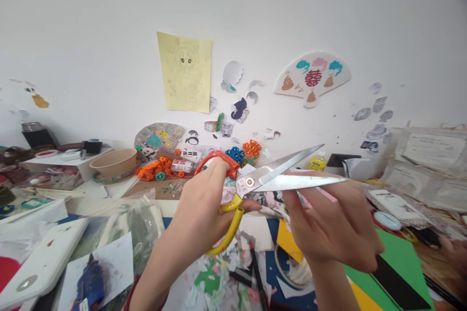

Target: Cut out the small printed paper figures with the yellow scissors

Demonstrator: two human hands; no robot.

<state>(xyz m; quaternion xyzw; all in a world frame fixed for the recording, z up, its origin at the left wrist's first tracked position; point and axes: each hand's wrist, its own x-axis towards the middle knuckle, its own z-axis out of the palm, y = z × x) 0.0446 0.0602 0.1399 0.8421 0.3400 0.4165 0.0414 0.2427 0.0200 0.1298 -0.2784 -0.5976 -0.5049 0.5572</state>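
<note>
My left hand (199, 201) is wrapped round the handles of a pair of scissors (250, 183), one loop red and the other yellow. The blades are spread apart and point right. My right hand (332, 221) is beside the lower blade, fingers curled and partly hidden behind it. Between those fingers shows a thin pink strip (329, 195), mostly covered, so its full shape cannot be made out. Under both hands lie paper scraps (207, 279) in green, white and pink.
Around lie a glue gun (90, 279), a white case (44, 257), a roll of tape (288, 272), a black phone-like slab (399, 284) and green paper (394, 252). Orange beadwork (153, 170) and a beige bowl (114, 164) stand near the wall. Another person's hand (452, 252) is at far right.
</note>
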